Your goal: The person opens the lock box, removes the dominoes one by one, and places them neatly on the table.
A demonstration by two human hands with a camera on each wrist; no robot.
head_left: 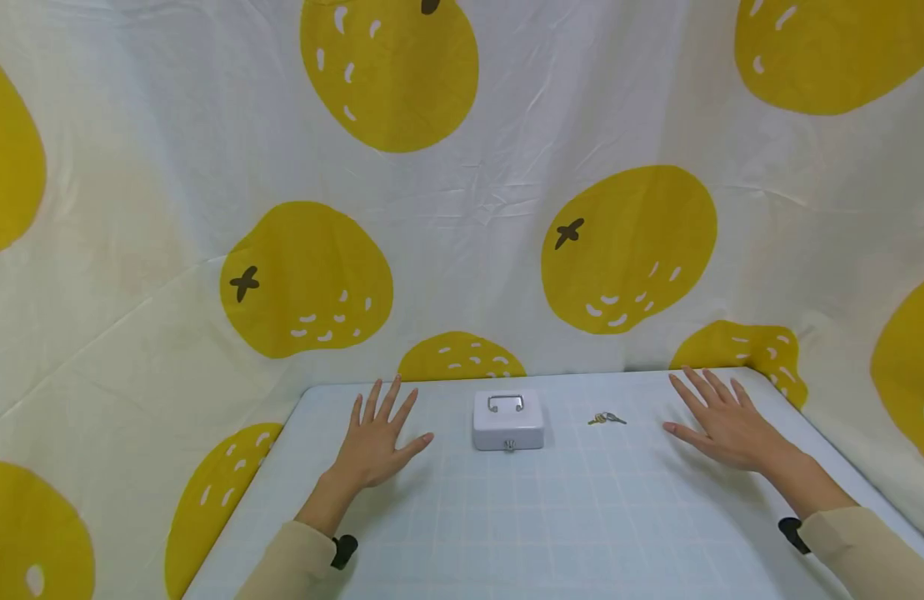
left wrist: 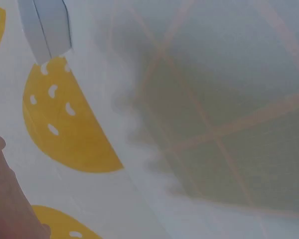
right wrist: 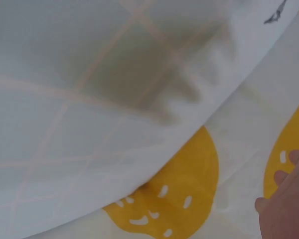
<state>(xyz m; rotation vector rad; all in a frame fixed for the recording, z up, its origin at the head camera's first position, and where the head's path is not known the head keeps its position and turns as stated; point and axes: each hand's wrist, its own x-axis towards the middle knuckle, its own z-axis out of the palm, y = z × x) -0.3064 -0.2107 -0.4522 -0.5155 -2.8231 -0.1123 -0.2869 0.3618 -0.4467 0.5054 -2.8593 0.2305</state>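
Left hand and right hand hung well apart above table, fingers spread. Box sat between them near far edge. Keys, apparently two, lay between box and right hand.

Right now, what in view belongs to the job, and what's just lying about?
Likely the job:
- white box
- keys, beside the box
- left hand and right hand, both empty, fingers spread

Just around:
- table
- fruit-print sheet
- black wrist straps
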